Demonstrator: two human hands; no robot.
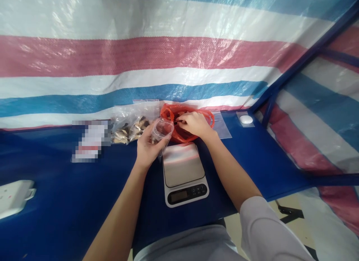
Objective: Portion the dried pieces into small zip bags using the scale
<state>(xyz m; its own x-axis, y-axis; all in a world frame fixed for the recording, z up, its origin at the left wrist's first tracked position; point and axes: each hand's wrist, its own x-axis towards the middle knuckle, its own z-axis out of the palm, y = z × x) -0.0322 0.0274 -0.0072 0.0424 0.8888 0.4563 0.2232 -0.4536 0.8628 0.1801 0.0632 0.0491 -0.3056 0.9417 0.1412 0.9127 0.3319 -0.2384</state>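
My left hand (150,146) is closed around a clear plastic bag (163,129), its mouth held open toward the red bag. My right hand (193,123) reaches over an open red plastic bag (183,135), thumb and fingers pinched together at its mouth. A small dark bit shows by those fingertips, too small to name. Just in front of both hands lies a white kitchen scale (183,167) with a bare weighing plate and a dark display. To the left of my left hand are clear bags (131,130) filled with cream and dark brown pieces.
A flat clear bag (223,126) lies right of the red bag. Farther right sits a small white oval case (246,120). A blurred-out item (91,141) and a white power strip (15,197) are on the left of the blue table (112,186). Striped sheeting (140,55) hangs behind.
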